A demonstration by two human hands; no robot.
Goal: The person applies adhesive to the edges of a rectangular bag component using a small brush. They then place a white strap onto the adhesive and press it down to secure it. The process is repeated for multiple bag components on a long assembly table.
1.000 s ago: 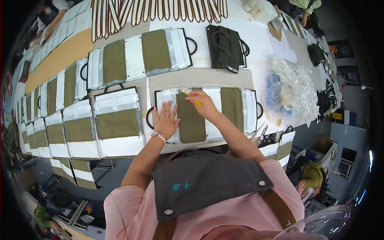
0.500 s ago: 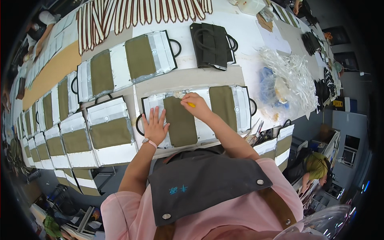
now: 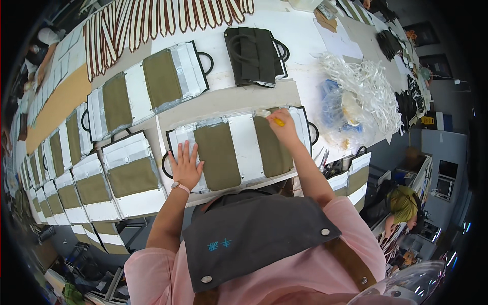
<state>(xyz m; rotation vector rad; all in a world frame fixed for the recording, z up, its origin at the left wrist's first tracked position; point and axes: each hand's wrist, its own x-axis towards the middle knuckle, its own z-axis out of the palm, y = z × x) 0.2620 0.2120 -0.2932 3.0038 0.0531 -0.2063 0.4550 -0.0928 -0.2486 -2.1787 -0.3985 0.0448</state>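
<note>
Olive-and-white panel [image 3: 246, 147]: tool pass, top edge

Position: panel lies flat, opened out, at near edge of table [image 3: 302, 48], w/ a black loop [image 3: 316, 133] at each end.

Step (judged): press panel steady w/ LH, clear of tool path. Grip tool low, nr. tip, for control. Use short, even strokes along edge; avoid straying onto R olive patch [image 3: 273, 152].

Fingers: left hand (LH) [image 3: 185, 168] palm down on panel's L end, fingers straight, slightly spread, grasping nothing. Right hand (RH) [image 3: 284, 129] has fingers curled closed around yellow-handled tool [image 3: 278, 122], prob. a brush; pale tip at patch's top edge. Tip contact: cannot tell.
</note>
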